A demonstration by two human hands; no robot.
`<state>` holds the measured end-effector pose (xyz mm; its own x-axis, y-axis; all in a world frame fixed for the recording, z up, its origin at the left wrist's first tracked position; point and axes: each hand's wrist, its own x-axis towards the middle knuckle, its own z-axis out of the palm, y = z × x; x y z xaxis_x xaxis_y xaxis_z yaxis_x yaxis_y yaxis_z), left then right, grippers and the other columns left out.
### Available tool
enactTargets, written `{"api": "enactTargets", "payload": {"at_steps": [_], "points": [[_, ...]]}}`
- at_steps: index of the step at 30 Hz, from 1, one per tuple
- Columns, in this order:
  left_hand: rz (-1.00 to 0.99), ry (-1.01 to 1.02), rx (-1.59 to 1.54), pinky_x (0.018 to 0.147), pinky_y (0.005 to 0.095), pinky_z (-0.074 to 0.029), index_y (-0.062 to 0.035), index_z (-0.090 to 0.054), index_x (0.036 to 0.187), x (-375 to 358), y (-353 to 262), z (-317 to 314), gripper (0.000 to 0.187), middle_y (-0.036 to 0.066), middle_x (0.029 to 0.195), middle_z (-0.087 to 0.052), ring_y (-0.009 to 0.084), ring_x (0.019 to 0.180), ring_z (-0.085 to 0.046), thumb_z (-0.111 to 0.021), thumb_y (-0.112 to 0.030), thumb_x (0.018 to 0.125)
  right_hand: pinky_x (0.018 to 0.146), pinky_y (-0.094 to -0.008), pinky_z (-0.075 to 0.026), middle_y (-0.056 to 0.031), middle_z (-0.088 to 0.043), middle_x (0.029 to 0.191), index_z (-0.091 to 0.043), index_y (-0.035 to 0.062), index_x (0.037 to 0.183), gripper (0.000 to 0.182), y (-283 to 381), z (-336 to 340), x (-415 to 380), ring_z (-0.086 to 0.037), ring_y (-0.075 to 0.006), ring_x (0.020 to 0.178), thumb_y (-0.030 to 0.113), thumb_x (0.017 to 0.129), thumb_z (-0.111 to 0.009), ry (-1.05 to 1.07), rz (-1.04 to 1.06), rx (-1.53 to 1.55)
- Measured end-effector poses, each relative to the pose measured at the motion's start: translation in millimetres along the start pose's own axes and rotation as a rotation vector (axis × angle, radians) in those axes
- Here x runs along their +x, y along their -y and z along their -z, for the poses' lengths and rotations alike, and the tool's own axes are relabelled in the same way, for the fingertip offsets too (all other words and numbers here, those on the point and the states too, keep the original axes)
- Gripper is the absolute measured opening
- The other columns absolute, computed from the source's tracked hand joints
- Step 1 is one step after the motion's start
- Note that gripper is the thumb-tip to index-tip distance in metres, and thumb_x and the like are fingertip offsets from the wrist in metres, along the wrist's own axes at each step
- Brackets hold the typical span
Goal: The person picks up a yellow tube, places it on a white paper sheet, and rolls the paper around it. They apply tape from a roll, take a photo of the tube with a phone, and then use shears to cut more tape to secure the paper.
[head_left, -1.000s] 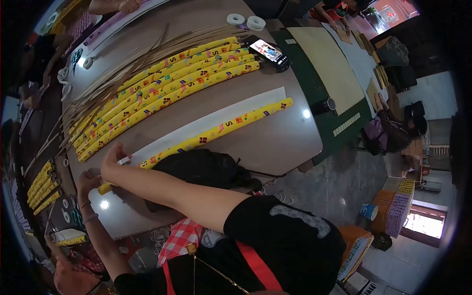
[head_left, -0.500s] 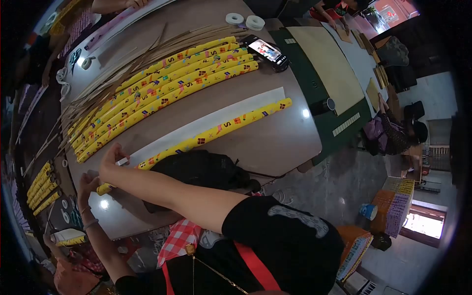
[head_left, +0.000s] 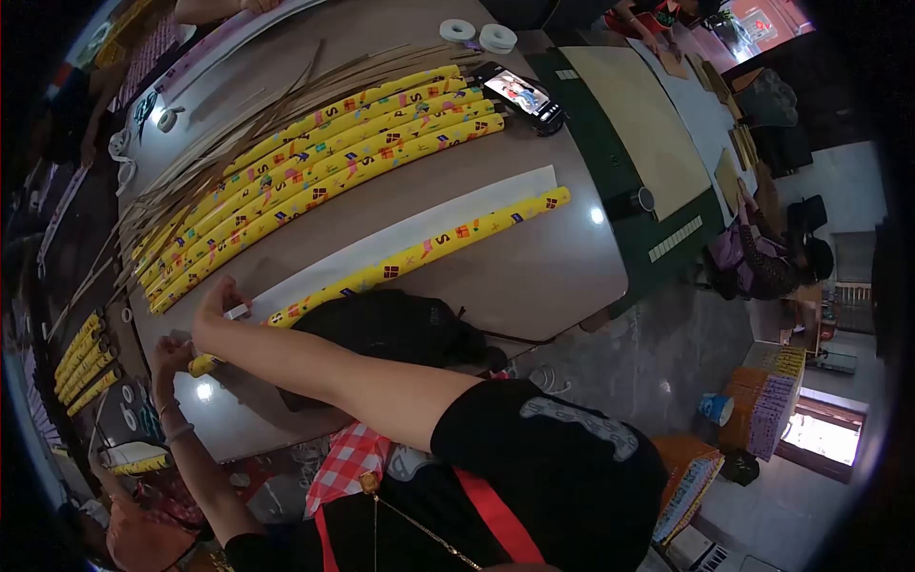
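Observation:
A yellow patterned gift-wrap roll point(head_left: 419, 255) lies on the table, with a white strip of its sheet point(head_left: 400, 234) unrolled along the far side. My right hand point(head_left: 217, 297) is at the sheet's left end, fingers bent, with a small white piece point(head_left: 237, 312) at its palm. Just beyond the roll's left end is my left hand point(head_left: 172, 356), its fingers curled together; what they pinch is too small to make out. My right forearm crosses over the roll and hides part of it. A black bag-like bundle point(head_left: 381, 334) rests against the roll's near side.
Several finished yellow rolls point(head_left: 324, 176) lie in a row behind, beside thin brown strips point(head_left: 315, 71). A phone point(head_left: 518, 95) and white tape rolls point(head_left: 497, 38) are at the back. More short rolls point(head_left: 86, 367) sit at left. Co-workers point(head_left: 762, 248) are at other tables.
The view has shifted very slightly. Both hands stay at the roll's left end in nearly the same pose.

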<state>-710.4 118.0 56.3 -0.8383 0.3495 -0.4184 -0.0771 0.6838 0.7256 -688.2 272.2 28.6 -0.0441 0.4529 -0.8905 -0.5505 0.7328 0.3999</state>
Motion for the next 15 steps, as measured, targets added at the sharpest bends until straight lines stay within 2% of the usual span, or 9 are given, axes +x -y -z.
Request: {"api": "enactTargets", "payload": {"at_steps": [3,6,10,12,13,15], "points": [[0.033,0.028,-0.093,0.056,0.0241,-0.045,-0.0016,-0.051,0.084,-23,-36,-14,0.022,0.003,0.074,-0.056,0.0104,0.063,-0.053,-0.065,-0.017,0.078,0.069,-0.0413,-0.028,-0.009,-0.057,0.084,-0.059,0.0099,0.098,0.037,-17,-24,-17,-0.051,-0.0208,0.071,0.037,0.073,-0.059,-0.05,0.017,0.021],[-0.028,0.007,-0.006,0.059,0.0243,-0.045,-0.0011,-0.053,0.088,-15,-12,-5,0.019,0.004,0.076,-0.057,0.0101,0.066,-0.054,-0.061,-0.017,0.082,0.069,-0.0415,-0.028,-0.0091,-0.057,0.084,-0.059,0.0099,0.098,0.037,-23,-37,-25,-0.051,-0.0209,0.071,0.037,0.073,-0.059,-0.097,0.032,0.04],[-0.05,-0.009,0.037,0.062,0.0236,-0.045,-0.0008,-0.053,0.09,-14,-6,-2,0.018,0.004,0.076,-0.058,0.0105,0.067,-0.054,-0.061,-0.015,0.081,0.069,-0.0417,-0.028,-0.0091,-0.057,0.084,-0.058,0.0099,0.098,0.037,-30,-47,-31,-0.051,-0.0211,0.072,0.037,0.073,-0.059,-0.16,0.052,0.07],[-0.187,-0.09,0.108,0.062,0.0238,-0.045,0.0005,-0.054,0.089,-7,5,-3,0.017,0.005,0.076,-0.058,0.0114,0.067,-0.054,-0.061,-0.012,0.08,0.069,-0.0418,-0.028,-0.0092,-0.057,0.084,-0.058,0.0099,0.098,0.037,-35,-53,-34,-0.051,-0.0213,0.072,0.037,0.073,-0.059,-0.187,0.064,0.088],[-0.187,-0.085,0.108,0.062,0.0238,-0.045,0.0005,-0.054,0.089,-7,1,-8,0.017,0.005,0.076,-0.058,0.0114,0.067,-0.054,-0.061,-0.012,0.08,0.069,-0.0418,-0.028,-0.0092,-0.057,0.084,-0.058,0.0099,0.098,0.038,-38,-60,-36,-0.051,-0.0213,0.072,0.038,0.073,-0.059,-0.199,0.071,0.096],[-0.305,-0.091,0.153,0.061,0.0254,-0.045,0.0019,-0.055,0.085,-8,-16,-26,0.014,0.007,0.076,-0.059,0.0123,0.068,-0.055,-0.061,-0.009,0.078,0.069,-0.0419,-0.028,-0.0092,-0.057,0.084,-0.058,0.0099,0.098,0.038,-39,-67,-38,-0.051,-0.0214,0.072,0.038,0.073,-0.059,-0.225,0.082,0.108]]}}
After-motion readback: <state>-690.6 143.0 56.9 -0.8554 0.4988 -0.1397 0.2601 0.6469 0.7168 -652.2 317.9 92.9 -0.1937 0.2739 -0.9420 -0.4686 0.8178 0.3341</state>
